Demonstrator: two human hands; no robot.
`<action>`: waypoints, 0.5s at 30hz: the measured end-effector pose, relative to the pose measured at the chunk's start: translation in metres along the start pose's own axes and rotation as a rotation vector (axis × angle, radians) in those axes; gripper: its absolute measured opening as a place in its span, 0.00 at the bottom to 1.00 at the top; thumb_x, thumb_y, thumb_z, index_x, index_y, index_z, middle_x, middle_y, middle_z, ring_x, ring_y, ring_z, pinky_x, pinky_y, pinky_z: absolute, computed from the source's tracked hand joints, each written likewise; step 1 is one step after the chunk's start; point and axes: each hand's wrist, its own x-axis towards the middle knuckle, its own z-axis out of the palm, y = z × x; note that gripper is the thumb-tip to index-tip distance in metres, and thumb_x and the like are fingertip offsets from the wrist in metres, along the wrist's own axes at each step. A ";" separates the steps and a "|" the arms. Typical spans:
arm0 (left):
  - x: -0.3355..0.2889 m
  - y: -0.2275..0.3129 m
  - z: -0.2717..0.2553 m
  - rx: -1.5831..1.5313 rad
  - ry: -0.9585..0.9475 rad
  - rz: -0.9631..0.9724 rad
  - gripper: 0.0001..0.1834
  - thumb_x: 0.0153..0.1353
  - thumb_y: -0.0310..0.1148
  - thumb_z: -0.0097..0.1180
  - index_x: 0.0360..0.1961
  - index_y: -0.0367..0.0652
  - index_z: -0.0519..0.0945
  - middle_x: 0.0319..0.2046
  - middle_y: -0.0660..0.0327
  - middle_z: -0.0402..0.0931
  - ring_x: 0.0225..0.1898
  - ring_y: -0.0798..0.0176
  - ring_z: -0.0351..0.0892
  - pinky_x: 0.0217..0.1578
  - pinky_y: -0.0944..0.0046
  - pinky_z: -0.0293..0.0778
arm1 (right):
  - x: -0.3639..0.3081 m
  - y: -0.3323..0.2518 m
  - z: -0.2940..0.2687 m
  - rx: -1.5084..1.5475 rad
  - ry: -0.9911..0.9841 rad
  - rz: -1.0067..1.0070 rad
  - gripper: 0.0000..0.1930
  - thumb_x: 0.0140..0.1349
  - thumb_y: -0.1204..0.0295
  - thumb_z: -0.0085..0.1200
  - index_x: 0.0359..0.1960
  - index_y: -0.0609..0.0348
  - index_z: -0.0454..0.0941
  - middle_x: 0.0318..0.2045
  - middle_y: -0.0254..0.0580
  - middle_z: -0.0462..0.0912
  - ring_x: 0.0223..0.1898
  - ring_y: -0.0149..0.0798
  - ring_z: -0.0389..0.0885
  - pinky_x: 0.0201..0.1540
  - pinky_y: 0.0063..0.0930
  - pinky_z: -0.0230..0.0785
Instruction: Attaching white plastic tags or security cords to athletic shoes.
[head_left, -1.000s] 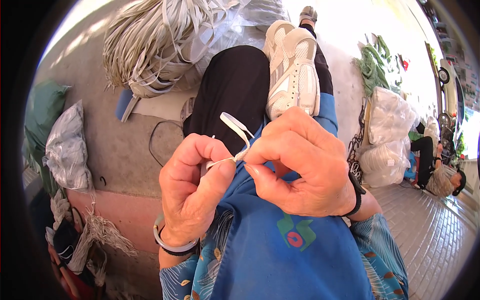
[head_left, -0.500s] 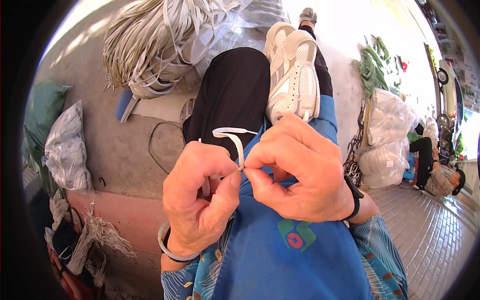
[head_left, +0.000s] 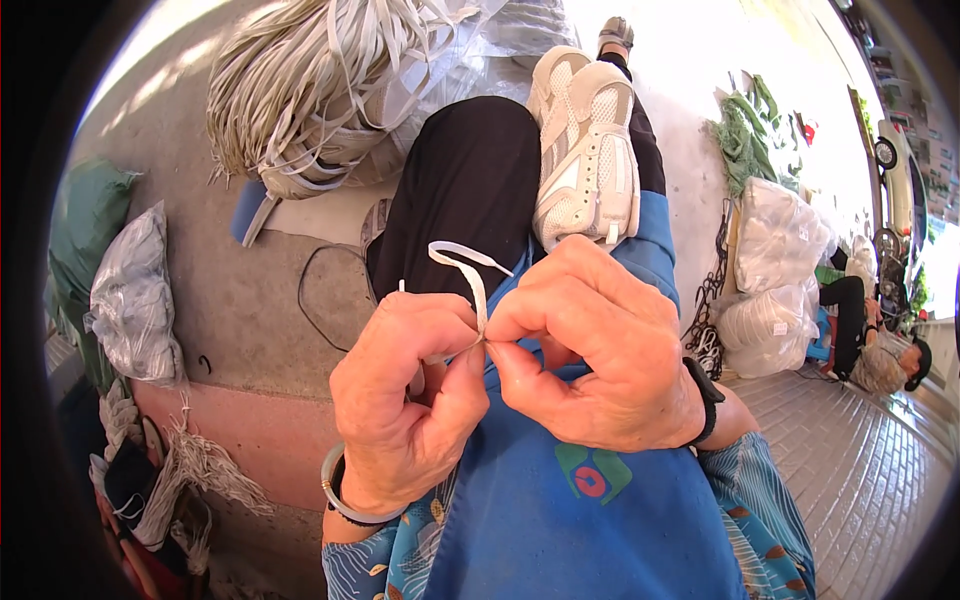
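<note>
A pale shoelace (head_left: 476,282) is pinched between the thumbs and index fingers of both my hands, above my apron. One end of it curls up and away to the right, tipped with a stiff white aglet. My left hand (head_left: 405,400) is closed on the lace, and another lace tip pokes out above its knuckles. My right hand (head_left: 595,350) meets it, thumb and finger pressed together on the same spot. What lies inside the pinch is mostly hidden. Just beyond my right hand, a pair of beige sneakers (head_left: 590,150) rests on my leg, the near one without laces in its eyelets.
A big bundle of beige laces (head_left: 290,90) lies over more shoes at the far left. Plastic-wrapped packs (head_left: 780,235) are stacked on the right, and a grey bag (head_left: 135,295) stands on the left. Tangled cords (head_left: 200,460) hang at lower left. Another person (head_left: 880,350) sits far right.
My left hand has shifted slightly down and right, still pinching the lace. The free lace end has swung a little, its tip now pointing downward to the right.
</note>
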 end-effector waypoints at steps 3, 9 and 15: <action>0.002 -0.001 0.000 0.028 -0.008 0.024 0.10 0.46 0.13 0.55 0.29 0.37 0.73 0.28 0.61 0.74 0.17 0.78 0.60 0.16 0.77 0.57 | 0.002 0.001 0.001 -0.011 -0.003 -0.006 0.10 0.38 0.87 0.56 0.24 0.62 0.76 0.25 0.37 0.73 0.14 0.23 0.65 0.14 0.17 0.56; -0.001 -0.001 -0.005 -0.062 -0.050 -0.068 0.06 0.49 0.16 0.55 0.29 0.36 0.73 0.29 0.62 0.73 0.19 0.78 0.62 0.19 0.77 0.59 | 0.005 0.002 0.001 -0.030 -0.032 -0.006 0.10 0.38 0.87 0.55 0.24 0.62 0.74 0.24 0.37 0.72 0.13 0.23 0.62 0.14 0.18 0.53; 0.004 0.013 -0.007 -0.433 -0.011 -0.410 0.02 0.57 0.21 0.54 0.31 0.36 0.73 0.32 0.62 0.72 0.28 0.75 0.65 0.29 0.76 0.61 | 0.005 0.000 -0.001 0.071 0.002 0.052 0.09 0.41 0.86 0.56 0.24 0.62 0.75 0.25 0.35 0.72 0.13 0.20 0.62 0.15 0.16 0.53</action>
